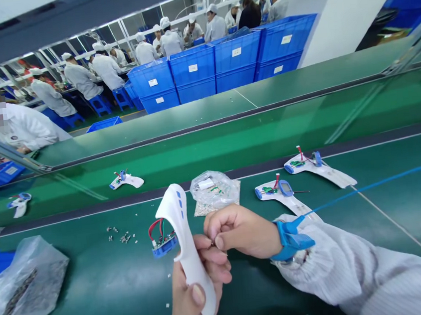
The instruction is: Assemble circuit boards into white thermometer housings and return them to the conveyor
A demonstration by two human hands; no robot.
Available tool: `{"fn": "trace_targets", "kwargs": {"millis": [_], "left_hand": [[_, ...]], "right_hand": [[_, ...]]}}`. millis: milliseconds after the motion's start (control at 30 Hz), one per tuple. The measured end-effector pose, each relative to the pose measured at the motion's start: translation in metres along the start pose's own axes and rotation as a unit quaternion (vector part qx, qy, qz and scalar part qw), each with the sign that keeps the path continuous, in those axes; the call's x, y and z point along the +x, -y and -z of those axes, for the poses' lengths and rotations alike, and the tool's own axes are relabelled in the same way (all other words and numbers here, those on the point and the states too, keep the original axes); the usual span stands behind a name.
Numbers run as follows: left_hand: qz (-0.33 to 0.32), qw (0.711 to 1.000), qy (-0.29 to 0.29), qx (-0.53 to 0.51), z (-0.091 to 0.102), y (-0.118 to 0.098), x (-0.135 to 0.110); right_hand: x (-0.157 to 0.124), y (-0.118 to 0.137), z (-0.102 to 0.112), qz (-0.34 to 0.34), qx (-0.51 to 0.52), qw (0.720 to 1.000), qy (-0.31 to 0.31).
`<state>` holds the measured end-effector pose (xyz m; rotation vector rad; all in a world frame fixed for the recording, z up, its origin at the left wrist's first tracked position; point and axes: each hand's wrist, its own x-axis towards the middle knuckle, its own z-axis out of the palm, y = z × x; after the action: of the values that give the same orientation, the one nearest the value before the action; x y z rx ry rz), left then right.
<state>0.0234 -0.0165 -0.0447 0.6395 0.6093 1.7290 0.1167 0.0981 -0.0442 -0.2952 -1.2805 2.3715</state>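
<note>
My left hand (195, 294) grips a white plastic thermometer shell (183, 240) by its handle, held upright above the green bench. A small blue circuit part with red and green wires (162, 238) hangs at the shell's left side. My right hand (241, 232), with a blue wrist strap (290, 239) and white sleeve, is curled into a pinch right beside the shell; what it pinches is too small to make out.
Two open thermometer halves (282, 192) (316, 164) lie to the right, two more (126, 180) (19, 202) on the belt at left. A small parts bag (213, 187), loose screws (119, 235) and a larger plastic bag (21, 287) sit nearby. Workers and blue crates (194, 74) are behind.
</note>
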Motion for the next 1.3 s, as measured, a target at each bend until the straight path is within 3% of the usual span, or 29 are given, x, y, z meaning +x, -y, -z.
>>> {"fn": "trace_targets", "kwargs": {"millis": [167,300,533,700,967,1300], "left_hand": [[0.027,0.999,0.042,-0.021,0.005,0.001,0.001],[0.031,0.996,0.038,-0.068,0.005,0.0,0.002],[0.047,0.985,0.02,-0.167,-0.003,0.002,0.005],[0.042,0.992,0.011,-0.118,-0.004,0.002,0.006],[0.022,0.999,-0.007,0.026,0.005,0.002,0.007],[0.037,0.998,-0.02,0.041,0.012,0.007,0.008]], "right_hand": [[-0.001,-0.002,-0.004,0.037,-0.007,0.999,-0.009],[0.0,-0.005,-0.002,0.084,-0.022,0.996,0.012],[0.003,-0.005,0.0,0.092,-0.022,0.995,0.026],[-0.001,0.0,-0.001,0.086,-0.04,0.995,0.017],[-0.005,0.002,-0.004,-0.008,0.021,1.0,0.0],[-0.003,0.0,-0.007,0.001,-0.028,0.998,-0.055]]}}
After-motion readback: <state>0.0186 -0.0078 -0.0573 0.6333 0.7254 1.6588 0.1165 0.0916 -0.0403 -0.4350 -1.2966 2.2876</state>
